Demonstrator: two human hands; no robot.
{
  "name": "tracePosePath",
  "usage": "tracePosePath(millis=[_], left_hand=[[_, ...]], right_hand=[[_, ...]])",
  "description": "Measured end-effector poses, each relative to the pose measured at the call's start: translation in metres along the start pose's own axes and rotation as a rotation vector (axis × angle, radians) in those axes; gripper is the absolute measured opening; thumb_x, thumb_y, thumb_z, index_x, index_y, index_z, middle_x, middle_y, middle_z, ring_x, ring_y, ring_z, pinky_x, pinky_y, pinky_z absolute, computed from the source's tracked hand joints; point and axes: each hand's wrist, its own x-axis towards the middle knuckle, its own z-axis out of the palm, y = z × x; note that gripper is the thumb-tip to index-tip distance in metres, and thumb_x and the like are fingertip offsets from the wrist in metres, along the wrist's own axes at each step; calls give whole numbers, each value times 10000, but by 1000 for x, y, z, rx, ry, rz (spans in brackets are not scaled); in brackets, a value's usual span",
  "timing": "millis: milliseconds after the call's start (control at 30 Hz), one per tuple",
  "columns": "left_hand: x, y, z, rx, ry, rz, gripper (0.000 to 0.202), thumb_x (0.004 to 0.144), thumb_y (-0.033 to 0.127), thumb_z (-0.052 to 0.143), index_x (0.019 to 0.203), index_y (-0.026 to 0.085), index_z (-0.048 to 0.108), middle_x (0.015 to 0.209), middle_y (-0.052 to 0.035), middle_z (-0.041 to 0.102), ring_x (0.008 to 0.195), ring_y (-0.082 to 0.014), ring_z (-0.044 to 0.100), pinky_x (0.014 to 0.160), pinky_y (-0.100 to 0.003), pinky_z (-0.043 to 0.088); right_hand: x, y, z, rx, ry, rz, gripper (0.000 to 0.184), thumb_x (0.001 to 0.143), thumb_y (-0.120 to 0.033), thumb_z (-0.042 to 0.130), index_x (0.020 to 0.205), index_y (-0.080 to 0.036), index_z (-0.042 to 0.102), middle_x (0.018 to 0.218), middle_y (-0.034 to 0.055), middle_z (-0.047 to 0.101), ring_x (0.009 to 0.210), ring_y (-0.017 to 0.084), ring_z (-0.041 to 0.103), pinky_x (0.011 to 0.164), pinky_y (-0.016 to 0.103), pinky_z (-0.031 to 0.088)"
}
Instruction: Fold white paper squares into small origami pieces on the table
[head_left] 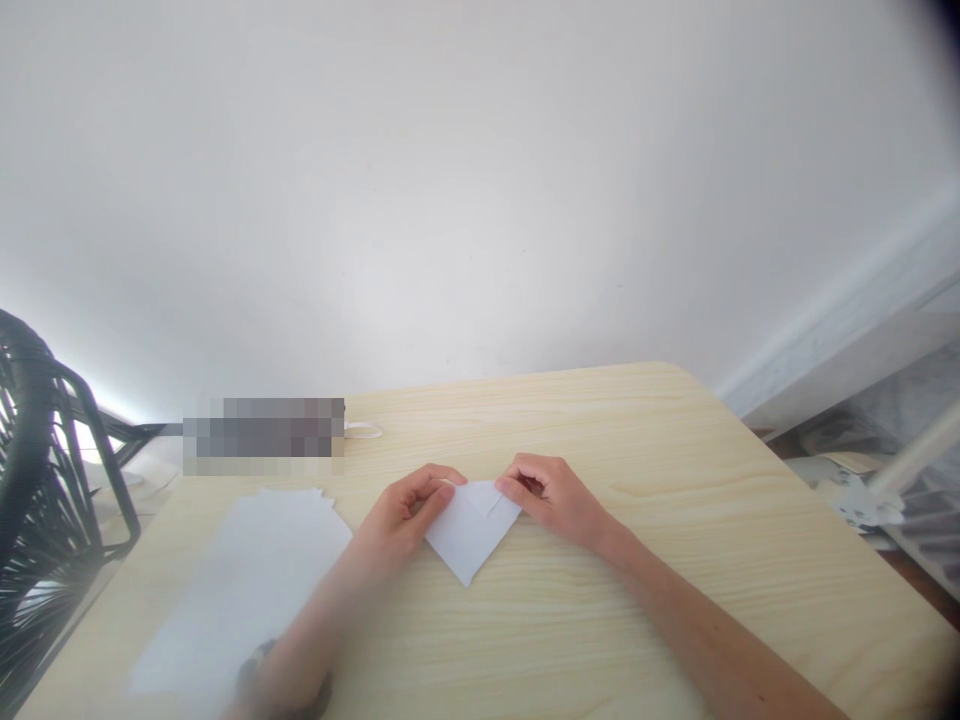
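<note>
A small white folded paper [469, 535] lies on the light wooden table [645, 480], shaped like a triangle pointing toward me. My left hand [409, 510] pinches its upper left edge, fingers curled together. My right hand [551, 495] pinches the upper right corner, where a small flap is folded over. Both hands rest on the tabletop on either side of the paper.
A stack of white sheets [240, 585] lies on the table to the left, under my left forearm. A blurred-out object [262, 435] sits at the table's back left. A black wire chair [45, 500] stands at far left. Clutter [862, 480] lies on the floor at right.
</note>
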Motion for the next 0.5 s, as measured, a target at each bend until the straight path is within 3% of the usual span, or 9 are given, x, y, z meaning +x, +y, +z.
tracePosePath(millis=[267, 367, 500], left_hand=[[-1, 1, -3, 273, 47, 34, 315, 819, 175, 355, 975, 211, 627, 897, -22, 644, 759, -159, 547, 651, -242, 415], [0, -1, -2, 308, 49, 58, 308, 808, 170, 384, 992, 199, 629, 927, -39, 649, 806, -168, 566, 689, -255, 440], [2, -8, 2, 360, 108, 118, 283, 825, 205, 414, 1014, 205, 625, 980, -57, 645, 858, -173, 581, 729, -273, 462]], right_hand=[[1, 4, 2, -52, 83, -36, 191, 844, -291, 457, 766, -167, 580, 698, 7, 563, 616, 107, 483, 575, 227, 384], [1, 5, 2, -98, 154, -96, 124, 825, -254, 492, 882, -190, 582, 834, 36, 575, 783, 146, 520, 703, 272, 419], [0, 7, 0, -194, 221, -156, 176, 782, -207, 546, 954, -217, 579, 1013, 60, 523, 984, 187, 473, 872, 339, 380]])
